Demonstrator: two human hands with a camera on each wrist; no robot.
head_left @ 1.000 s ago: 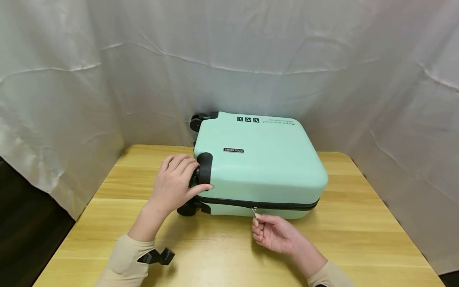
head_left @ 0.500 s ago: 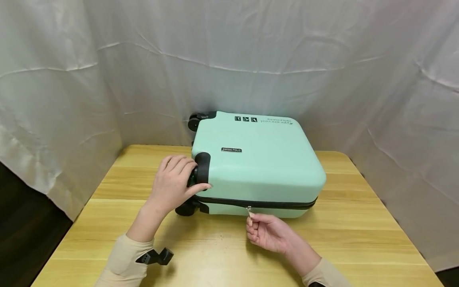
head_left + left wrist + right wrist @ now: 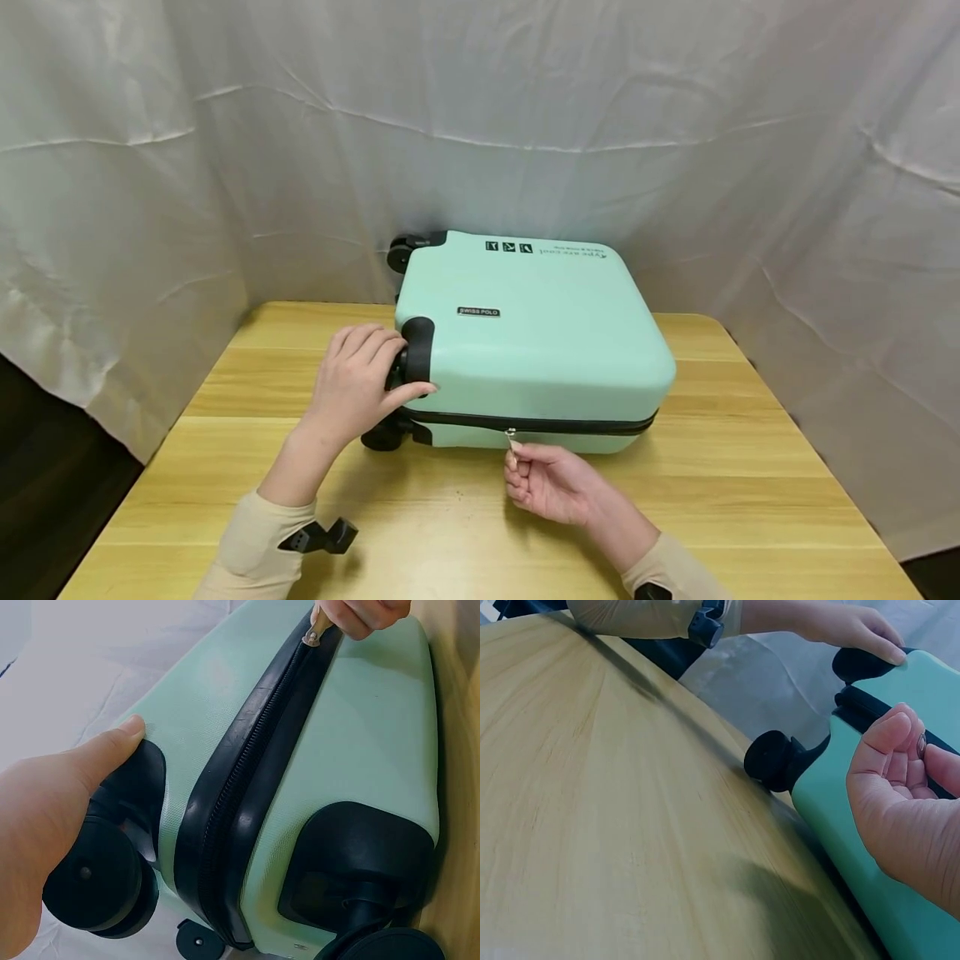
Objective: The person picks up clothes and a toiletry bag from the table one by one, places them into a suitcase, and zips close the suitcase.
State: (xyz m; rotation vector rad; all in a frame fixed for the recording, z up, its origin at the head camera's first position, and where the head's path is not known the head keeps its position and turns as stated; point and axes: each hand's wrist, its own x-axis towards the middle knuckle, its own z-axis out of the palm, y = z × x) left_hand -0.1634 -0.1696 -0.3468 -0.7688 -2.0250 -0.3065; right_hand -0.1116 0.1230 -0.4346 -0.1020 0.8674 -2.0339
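A mint-green hard-shell suitcase (image 3: 547, 325) lies flat on the wooden table, wheels to the left. My left hand (image 3: 356, 379) grips its upper near corner, fingers over the wheel (image 3: 94, 874) there. The thumb lies against the shell beside the black corner guard (image 3: 419, 350). Along the near side runs a black zipper (image 3: 585, 427). My right hand (image 3: 555, 487) pinches the metal zipper pull (image 3: 312, 636), below the zipper line and left of the side's middle. Left of the pull, zipper teeth show in the left wrist view; whether they are joined I cannot tell.
The wooden table (image 3: 720, 492) extends in front of the suitcase and to both sides. Light grey curtains (image 3: 480, 117) hang behind and at both sides. A lower wheel (image 3: 382, 435) juts out beneath my left hand.
My right hand has slid the zipper pull a short way left along the suitcase's near side. My left hand has kept its grip on the corner. The whole head view has shifted slightly.
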